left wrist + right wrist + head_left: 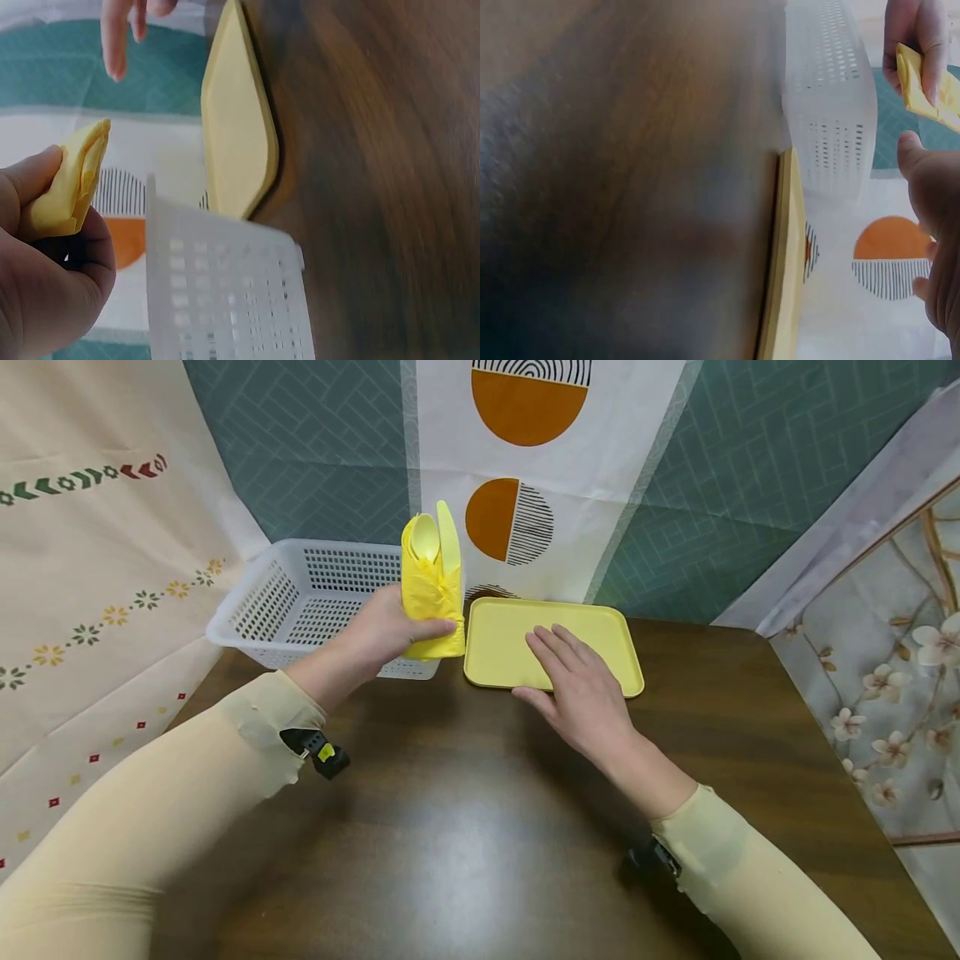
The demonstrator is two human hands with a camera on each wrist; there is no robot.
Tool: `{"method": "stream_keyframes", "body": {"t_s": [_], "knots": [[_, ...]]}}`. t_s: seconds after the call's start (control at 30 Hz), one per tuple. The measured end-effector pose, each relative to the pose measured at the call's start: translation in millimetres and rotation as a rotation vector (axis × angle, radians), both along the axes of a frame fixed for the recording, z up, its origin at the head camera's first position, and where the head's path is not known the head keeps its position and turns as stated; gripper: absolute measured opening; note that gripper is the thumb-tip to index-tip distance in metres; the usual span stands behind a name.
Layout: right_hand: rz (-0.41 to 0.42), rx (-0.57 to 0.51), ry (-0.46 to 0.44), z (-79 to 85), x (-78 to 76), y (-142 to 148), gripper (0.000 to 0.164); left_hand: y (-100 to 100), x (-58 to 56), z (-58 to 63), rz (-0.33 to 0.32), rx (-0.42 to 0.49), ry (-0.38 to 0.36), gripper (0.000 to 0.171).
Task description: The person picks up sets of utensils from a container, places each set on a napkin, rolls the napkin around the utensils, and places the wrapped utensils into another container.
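Observation:
My left hand [382, 627] grips a yellow napkin bundle [431, 597] around its lower part, holding it upright in the air. A yellow spoon [425, 537] and a yellow knife [448, 535] stick out of the bundle's top. In the left wrist view the thumb lies on one side of the folded bundle [67, 187] and the fingers curl behind it. My right hand [581, 693] hovers over the near part of a yellow tray [487, 647], its fingers straight and nothing in them.
A white perforated plastic basket [262, 610] stands at the back left, behind the left hand. The brown wooden table [465, 810] spreads out in front. Patterned cloths [322, 435] hang at the back and sides.

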State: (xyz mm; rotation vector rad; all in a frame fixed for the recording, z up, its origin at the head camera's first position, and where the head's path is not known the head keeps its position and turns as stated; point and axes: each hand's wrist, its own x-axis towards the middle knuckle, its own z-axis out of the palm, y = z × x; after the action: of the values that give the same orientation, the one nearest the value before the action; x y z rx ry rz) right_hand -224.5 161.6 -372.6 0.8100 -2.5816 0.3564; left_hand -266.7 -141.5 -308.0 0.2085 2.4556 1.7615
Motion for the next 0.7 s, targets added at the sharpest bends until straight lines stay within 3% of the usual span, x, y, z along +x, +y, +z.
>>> {"method": "stream_keyframes", "body": {"t_s": [0.13, 0.33, 0.7], "knots": [[0.007, 0.031, 0.031, -1.0, -7.3, -3, 0.082, -11, -10.5, -2.0, 0.028, -0.023, 0.004, 0.046], [0.007, 0.063, -0.007, -4.5, -12.0, -9, 0.085, -22, -21.9, -3.9, 0.054, -0.097, -0.006, 0.045], [0.045, 0.101, -0.027, 1.1, -23.3, -30, 0.083, -34, -39.9, -1.4, 0.095, -0.111, -0.047, 0.044]]}}
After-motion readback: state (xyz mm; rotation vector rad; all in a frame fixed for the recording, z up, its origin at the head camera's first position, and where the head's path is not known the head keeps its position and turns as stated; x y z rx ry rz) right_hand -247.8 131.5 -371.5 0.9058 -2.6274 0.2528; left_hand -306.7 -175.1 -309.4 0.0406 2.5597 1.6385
